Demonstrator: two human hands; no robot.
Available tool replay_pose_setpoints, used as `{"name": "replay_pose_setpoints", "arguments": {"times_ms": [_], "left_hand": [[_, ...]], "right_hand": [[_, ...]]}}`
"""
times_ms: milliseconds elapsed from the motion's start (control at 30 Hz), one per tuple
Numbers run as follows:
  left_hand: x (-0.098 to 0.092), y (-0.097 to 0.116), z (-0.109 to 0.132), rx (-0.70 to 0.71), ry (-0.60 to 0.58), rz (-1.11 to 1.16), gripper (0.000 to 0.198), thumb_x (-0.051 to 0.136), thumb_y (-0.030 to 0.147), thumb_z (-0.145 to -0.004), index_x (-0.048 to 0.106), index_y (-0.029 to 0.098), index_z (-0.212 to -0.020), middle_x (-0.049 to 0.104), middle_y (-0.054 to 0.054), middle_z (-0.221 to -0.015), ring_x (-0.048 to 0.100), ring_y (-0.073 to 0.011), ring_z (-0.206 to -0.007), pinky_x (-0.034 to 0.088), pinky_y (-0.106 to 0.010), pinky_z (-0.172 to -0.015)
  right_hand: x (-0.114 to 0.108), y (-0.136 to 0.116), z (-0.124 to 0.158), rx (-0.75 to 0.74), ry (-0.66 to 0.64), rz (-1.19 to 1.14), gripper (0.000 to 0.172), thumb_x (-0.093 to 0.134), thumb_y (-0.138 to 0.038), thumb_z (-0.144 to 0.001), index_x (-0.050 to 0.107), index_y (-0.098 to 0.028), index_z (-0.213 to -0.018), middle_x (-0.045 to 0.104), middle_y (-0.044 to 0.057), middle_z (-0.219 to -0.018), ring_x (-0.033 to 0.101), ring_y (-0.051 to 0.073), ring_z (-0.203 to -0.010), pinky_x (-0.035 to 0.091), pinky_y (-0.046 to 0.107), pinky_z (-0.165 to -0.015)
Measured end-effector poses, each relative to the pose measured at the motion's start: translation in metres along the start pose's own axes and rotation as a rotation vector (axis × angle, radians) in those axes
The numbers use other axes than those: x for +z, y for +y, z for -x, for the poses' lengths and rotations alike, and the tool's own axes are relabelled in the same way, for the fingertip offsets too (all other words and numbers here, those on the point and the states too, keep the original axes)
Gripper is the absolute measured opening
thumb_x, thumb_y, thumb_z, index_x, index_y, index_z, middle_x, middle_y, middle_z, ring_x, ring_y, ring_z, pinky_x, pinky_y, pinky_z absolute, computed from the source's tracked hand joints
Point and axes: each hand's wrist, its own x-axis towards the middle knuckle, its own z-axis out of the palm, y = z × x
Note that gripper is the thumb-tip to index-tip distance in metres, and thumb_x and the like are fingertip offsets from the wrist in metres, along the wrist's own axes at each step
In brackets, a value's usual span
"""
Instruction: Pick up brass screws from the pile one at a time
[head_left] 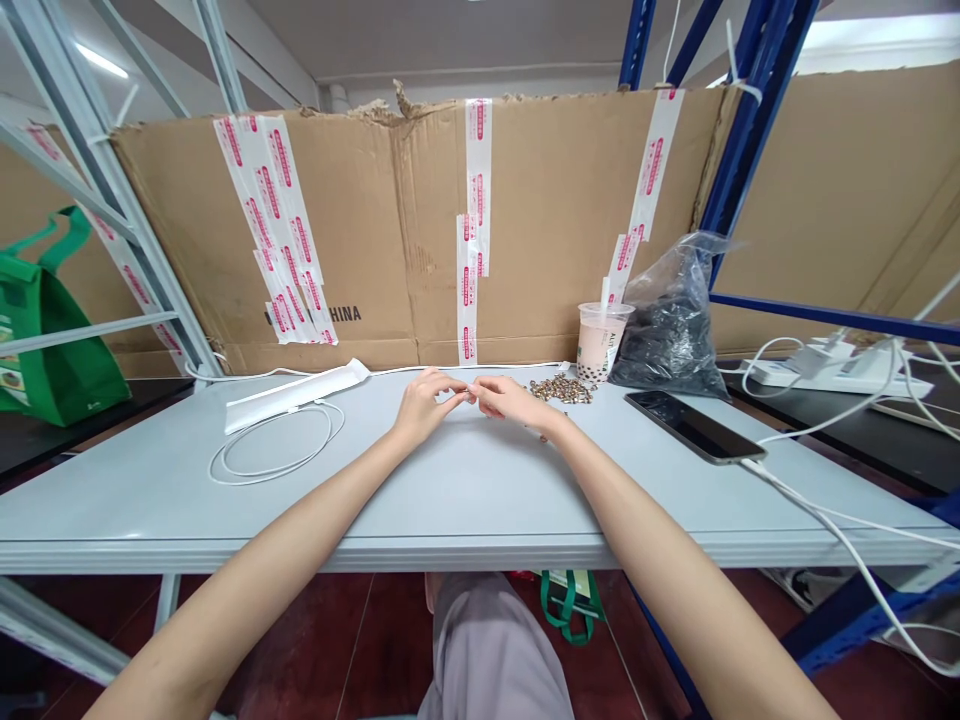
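My left hand (429, 402) and my right hand (508, 399) meet above the middle of the grey table (450, 490), fingertips pinched together. Whatever sits between the fingertips is too small to make out. Just beyond my right hand lies a pile of small brass-coloured metal pieces (562, 389). A few loose pieces lie nearer, partly hidden by my right hand and wrist.
Right of the pile stand a bubble tea cup (598, 345) with a straw and a clear bag of dark material (671, 340). A phone (694, 425) lies plugged in at right. Leftward are a coiled white cable (277, 470) and a white paper strip (300, 393). Cardboard (337, 230) walls the back.
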Motion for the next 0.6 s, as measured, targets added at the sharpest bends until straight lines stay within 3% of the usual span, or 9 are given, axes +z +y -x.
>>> {"name": "replay_pose_setpoints", "arguments": {"times_ms": [67,300,500,600], "left_hand": [[-0.0004,0.0013,0.0003,-0.004,0.006,-0.003,0.021,0.055,0.037,-0.080,0.068,0.021,-0.079,0.067,-0.003,-0.074,0.052,-0.0158,-0.073,0.041,-0.029,-0.067],[0.0035,0.0042,0.0023,-0.018,0.010,0.046,0.020,0.057,0.037,-0.079,0.068,0.021,-0.080,0.067,-0.003,-0.074,0.051,-0.0154,-0.071,0.039,-0.027,-0.060],[0.0025,0.0028,-0.0002,-0.049,0.039,0.034,0.018,0.057,0.035,-0.078,0.068,0.021,-0.079,0.067,-0.003,-0.074,0.050,-0.0153,-0.070,0.040,-0.028,-0.063],[0.0023,0.0014,0.0005,-0.053,0.034,0.026,0.017,0.058,0.035,-0.078,0.068,0.021,-0.079,0.067,-0.003,-0.074,0.051,-0.0156,-0.071,0.040,-0.027,-0.060]], "right_hand": [[-0.0009,0.0007,-0.0004,-0.007,-0.010,-0.020,0.039,0.041,-0.053,-0.081,0.051,-0.015,-0.076,0.044,-0.004,-0.056,0.039,0.008,-0.048,0.032,0.022,-0.052],[0.0039,0.0012,-0.0028,0.021,-0.031,-0.121,0.047,0.034,-0.054,-0.084,0.037,-0.017,-0.055,0.033,-0.005,-0.048,0.030,0.007,-0.045,0.026,0.022,-0.048],[-0.0016,-0.0007,-0.0017,0.049,-0.023,-0.158,0.036,0.048,-0.052,-0.078,0.048,-0.016,-0.074,0.040,-0.005,-0.054,0.035,0.007,-0.047,0.029,0.022,-0.048],[-0.0004,-0.0019,-0.0005,0.034,-0.020,-0.173,0.033,0.049,-0.049,-0.078,0.046,-0.017,-0.071,0.038,-0.005,-0.054,0.034,0.007,-0.049,0.028,0.021,-0.049]]}}
